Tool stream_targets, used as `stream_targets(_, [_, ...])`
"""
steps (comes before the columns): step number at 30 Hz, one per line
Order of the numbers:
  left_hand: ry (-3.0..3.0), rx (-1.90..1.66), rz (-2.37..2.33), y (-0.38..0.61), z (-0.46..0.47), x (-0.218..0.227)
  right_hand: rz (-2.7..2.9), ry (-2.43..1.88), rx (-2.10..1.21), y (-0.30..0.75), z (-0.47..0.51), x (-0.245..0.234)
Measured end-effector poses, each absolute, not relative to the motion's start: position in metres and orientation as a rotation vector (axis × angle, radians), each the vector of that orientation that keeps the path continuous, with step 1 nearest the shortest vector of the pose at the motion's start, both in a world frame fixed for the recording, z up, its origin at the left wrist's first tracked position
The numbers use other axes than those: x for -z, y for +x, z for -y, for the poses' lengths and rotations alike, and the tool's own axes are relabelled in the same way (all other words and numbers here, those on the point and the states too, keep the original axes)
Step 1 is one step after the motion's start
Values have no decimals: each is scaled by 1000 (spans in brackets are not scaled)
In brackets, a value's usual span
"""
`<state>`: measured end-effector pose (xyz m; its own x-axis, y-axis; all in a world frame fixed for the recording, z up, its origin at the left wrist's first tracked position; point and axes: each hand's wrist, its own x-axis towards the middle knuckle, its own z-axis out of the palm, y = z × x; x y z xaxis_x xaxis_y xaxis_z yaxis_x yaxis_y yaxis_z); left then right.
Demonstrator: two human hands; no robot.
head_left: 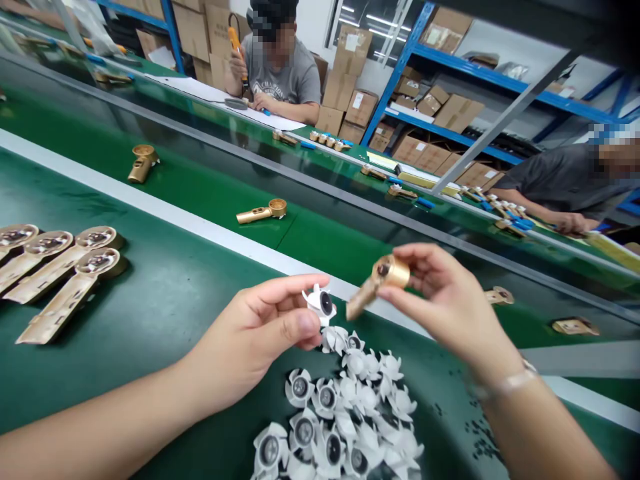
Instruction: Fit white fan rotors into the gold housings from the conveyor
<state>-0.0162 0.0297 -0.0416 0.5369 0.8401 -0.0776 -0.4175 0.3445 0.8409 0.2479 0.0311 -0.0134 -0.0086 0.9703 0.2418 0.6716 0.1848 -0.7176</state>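
My left hand [260, 333] is closed in a pinch on a small white fan impeller [320, 305] with a dark round centre. My right hand [443, 300] is closed on a gold metal housing [380, 280] with a round head and a long handle, tilted down to the left and slightly blurred. The two parts are a short gap apart above the green bench. Just below them lies a pile of several white impellers [345, 413].
Several gold housings [60, 267] lie in a row at the left. A green conveyor belt [210, 187] carries more gold housings [263, 212]. Across it two other people sit at benches, one holding an orange tool [235, 41]. Blue shelving holds cardboard boxes [440, 107].
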Motion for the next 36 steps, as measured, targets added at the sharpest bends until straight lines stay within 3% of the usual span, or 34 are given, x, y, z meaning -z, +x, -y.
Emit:
stream_targets(4, [986,-825,-604,-15,-21,40,1443,-1284,-1112,216,35,5])
stream_targets(7, [1123,-841,-597,-14,-13,37,1363,-1191,-1237,200,49,5])
stream_targets(14, [1256,-923,-623,-13,-6,33,1572,-1244,-951,196,50,6])
stream_targets(23, [981,-822,-521,-8,-5,41,1822,-1242,-641,201,48,18])
stream_targets(30, [871,-785,-445,-9,-3,38,1683,-1251,-826,201,50,12])
stream_targets(36, [993,-800,-489,-13,-3,41,1843,-1312,-572,203,51,14])
